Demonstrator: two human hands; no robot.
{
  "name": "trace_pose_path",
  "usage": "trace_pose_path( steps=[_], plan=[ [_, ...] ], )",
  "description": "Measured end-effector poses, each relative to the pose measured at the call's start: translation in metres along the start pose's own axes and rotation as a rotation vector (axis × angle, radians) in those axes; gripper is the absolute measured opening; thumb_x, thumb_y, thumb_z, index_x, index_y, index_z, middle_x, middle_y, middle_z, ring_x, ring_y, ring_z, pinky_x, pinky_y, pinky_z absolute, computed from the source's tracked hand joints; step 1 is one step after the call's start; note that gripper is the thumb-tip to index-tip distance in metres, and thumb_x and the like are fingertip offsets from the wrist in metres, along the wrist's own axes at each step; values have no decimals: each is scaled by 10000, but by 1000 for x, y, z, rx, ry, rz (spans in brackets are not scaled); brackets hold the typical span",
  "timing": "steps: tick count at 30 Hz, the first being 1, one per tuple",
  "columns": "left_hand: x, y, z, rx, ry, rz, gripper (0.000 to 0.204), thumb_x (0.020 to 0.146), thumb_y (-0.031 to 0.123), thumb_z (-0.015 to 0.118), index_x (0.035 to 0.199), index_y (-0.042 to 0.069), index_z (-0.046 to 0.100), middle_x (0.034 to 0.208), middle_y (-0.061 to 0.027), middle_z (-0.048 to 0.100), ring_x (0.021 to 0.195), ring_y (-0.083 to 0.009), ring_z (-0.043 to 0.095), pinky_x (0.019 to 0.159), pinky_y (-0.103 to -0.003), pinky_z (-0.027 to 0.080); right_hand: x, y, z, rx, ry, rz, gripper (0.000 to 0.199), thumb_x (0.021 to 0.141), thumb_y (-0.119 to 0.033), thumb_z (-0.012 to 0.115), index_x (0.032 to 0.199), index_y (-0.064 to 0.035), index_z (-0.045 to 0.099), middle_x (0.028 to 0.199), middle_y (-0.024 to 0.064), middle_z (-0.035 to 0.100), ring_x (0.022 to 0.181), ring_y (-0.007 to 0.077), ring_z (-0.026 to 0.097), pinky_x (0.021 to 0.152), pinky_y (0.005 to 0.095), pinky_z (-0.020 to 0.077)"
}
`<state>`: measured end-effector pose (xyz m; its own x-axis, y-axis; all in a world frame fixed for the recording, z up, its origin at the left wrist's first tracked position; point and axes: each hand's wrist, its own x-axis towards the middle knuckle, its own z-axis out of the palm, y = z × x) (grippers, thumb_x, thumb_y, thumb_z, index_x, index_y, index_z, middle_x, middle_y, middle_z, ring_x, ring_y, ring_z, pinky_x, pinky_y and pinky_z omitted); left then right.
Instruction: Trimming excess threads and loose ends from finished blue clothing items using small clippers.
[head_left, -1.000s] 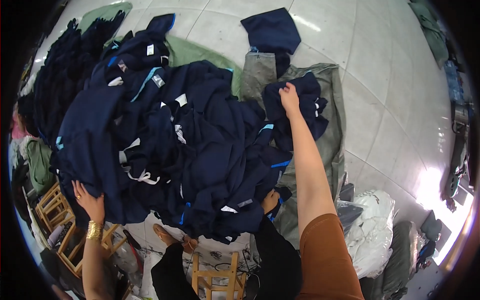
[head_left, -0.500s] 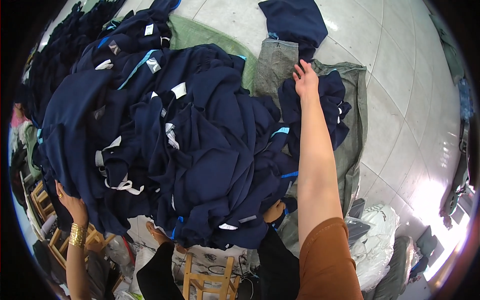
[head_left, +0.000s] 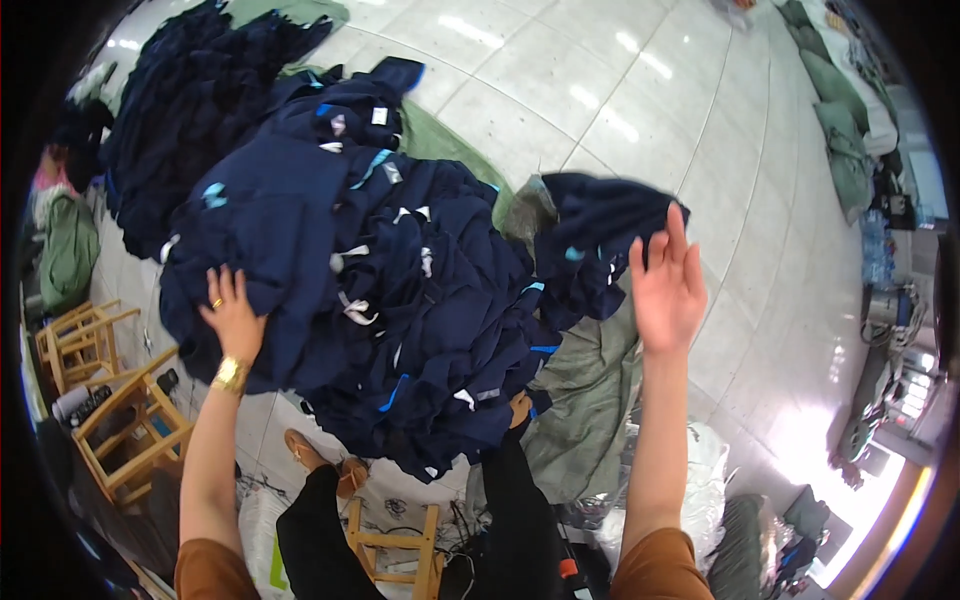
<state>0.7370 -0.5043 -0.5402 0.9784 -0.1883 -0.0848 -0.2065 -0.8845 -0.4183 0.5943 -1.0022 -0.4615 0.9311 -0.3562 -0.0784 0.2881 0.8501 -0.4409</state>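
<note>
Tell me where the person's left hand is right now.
In the head view, lower left: the left hand lies flat on the big pile of navy garments, just above a wooden stool.

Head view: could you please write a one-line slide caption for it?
Left hand rests on a heap of navy garments; right hand is raised open beside a blurred garment.

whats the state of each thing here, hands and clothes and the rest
left hand: open, fingers spread flat on the pile
right hand: open, raised, holding nothing
pile of navy garments: heaped, crumpled
single navy garment: blurred, loose beside the right hand
green cloth: spread on the floor, wrinkled
wooden stool: upright
</note>
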Motion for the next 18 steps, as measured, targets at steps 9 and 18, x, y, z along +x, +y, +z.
trace_pose_path(
  steps=[9,18],
  plan=[
    [-65,-64,-97,-723,15,291,620,725,304,665,1275,169,412,1404,-98,265,1330,-310,174,973,-648,193,-219,207,123,-1614,-675,593,415,864,-309,530,1163,-22,526,1186,217,519,964,300,586,819,336,470],
    [-370,-249,33,-875,-1185,915,490,840,532,432,1162,185,557,1190,-103,542,1141,-319,465,967,-467,334,-494,228,249,-2175,-267,820,279,814,-267,559,1005,-80,637,1135,131,561,1064,295,515,916,365,408]
  ],
)
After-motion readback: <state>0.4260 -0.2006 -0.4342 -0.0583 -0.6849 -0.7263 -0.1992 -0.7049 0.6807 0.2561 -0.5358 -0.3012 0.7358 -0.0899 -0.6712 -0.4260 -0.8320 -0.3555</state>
